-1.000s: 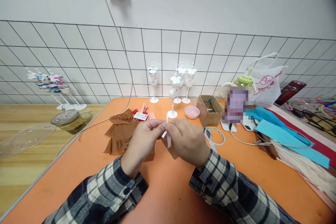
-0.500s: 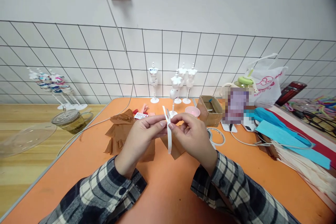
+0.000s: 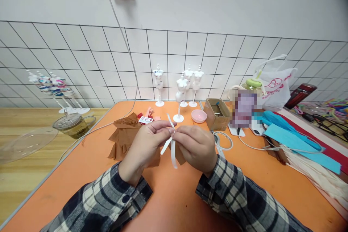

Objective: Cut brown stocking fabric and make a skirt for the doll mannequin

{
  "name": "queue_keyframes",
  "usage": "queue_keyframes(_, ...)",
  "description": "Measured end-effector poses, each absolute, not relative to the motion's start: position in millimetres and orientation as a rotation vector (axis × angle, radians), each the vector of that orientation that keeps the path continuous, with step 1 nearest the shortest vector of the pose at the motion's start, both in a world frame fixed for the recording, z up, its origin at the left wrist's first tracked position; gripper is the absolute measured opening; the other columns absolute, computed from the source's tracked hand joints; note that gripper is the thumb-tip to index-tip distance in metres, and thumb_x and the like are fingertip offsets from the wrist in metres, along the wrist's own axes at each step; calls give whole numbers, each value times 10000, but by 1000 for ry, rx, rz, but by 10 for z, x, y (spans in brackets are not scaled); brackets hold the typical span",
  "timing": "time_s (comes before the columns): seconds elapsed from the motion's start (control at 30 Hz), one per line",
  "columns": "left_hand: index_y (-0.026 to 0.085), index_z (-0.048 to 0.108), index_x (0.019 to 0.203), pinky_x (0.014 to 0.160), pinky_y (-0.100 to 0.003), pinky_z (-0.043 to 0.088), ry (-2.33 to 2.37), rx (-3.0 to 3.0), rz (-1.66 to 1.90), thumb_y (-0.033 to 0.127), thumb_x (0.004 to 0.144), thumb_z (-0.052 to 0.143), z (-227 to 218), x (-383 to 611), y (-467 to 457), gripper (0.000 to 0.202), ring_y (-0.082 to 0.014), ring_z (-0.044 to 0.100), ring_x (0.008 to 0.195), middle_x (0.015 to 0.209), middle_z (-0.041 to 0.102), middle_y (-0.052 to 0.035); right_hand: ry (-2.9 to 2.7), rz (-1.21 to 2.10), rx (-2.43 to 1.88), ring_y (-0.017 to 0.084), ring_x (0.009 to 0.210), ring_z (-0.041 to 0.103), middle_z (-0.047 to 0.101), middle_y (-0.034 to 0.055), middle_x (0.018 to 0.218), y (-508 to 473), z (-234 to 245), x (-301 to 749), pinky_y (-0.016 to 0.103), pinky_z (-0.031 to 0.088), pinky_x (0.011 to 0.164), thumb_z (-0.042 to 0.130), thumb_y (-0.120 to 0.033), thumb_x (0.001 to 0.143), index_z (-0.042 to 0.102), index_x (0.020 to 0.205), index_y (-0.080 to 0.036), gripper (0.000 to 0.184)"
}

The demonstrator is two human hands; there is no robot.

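In the head view, with the clock centred on where the fingertips meet, the left hand [image 3: 148, 139] comes in from 8 o'clock and the right hand [image 3: 194, 146] from 4 o'clock. Both have thumb and fingers closed tight on a narrow white ribbon [image 3: 173, 156], held above the orange table [image 3: 174, 199]. One ribbon end points to about 11 o'clock, another slants to 7, and a longer, curved one hangs to 6; how the strands cross between the fingers is hidden.

A miniature white dress form [image 3: 181, 96] stands upright just past 12. The pink bowl [image 3: 199, 116] sits at 2 o'clock, just beside the open cardboard box [image 3: 222, 120]. Crumpled brown fabric [image 3: 125, 134] lies at 9, partly behind the left hand, and a packet with a white label [image 3: 146, 120] lies at 10.
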State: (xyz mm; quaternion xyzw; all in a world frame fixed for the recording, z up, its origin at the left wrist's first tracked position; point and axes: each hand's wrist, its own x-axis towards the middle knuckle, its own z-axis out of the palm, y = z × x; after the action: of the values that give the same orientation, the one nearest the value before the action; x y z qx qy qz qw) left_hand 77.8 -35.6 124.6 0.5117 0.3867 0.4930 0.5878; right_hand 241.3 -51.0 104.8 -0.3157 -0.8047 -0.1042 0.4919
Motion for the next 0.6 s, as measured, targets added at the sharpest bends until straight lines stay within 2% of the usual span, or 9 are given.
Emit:
queue_keyframes(0.1, 178, 734, 986, 703, -259, 526, 872, 1125, 1181, 277, 694, 798, 1263, 772, -344, 315, -154, 669, 737, 818, 744, -34, -1863, -148, -891, 156, 844, 657, 700, 35, 998, -487, 1012, 2392, 279, 504, 726, 523, -205, 922, 611, 1028, -237, 141)
queue_keyframes(0.2, 174, 703, 1065, 733, -286, 527, 922, 1155, 1227, 267, 684, 809, 1282, 756, -339, 405, -172, 681, 765, 825, 747, -45, -1738, 15, -1069, 113, 598, 609, 693, 44, 1017, -467, 1005, 2368, 263, 479, 591, 606, -310, 885, 522, 1131, -216, 277)
queue_keyframes(0.27, 167, 695, 1092, 728, -302, 530, 922, 1172, 1225, 271, 694, 799, 1281, 749, -341, 424, -180, 684, 749, 822, 748, -56, -1714, 162, -1125, 90, 518, 568, 691, 37, 1020, -464, 1030, 2361, 250, 465, 551, 641, -316, 847, 501, 1156, -219, 353)
queue_keyframes(0.37, 181, 693, 1124, 747, -323, 536, 854, 1175, 1209, 278, 719, 776, 1261, 744, -348, 425, -181, 687, 745, 858, 754, -65, -1710, 421, -1099, 94, 570, 598, 691, 26, 1002, -460, 1093, 2355, 227, 477, 548, 616, -250, 828, 569, 1090, -225, 268)
queue_keyframes(0.47, 199, 695, 1143, 777, -311, 529, 862, 1242, 1204, 266, 735, 768, 1243, 736, -348, 421, -179, 690, 780, 877, 760, -59, -1650, 580, -1095, 101, 609, 612, 698, 14, 936, -433, 1136, 2350, 219, 482, 552, 608, -234, 822, 645, 946, -215, 131)
queue_keyframes(0.6, 210, 701, 1155, 794, -297, 528, 921, 1356, 1212, 242, 754, 749, 1233, 730, -343, 406, -190, 693, 844, 920, 762, -57, -1569, 711, -1141, 94, 578, 599, 703, 18, 939, -379, 1148, 2355, 238, 491, 570, 660, -268, 797, 671, 934, -206, 151)
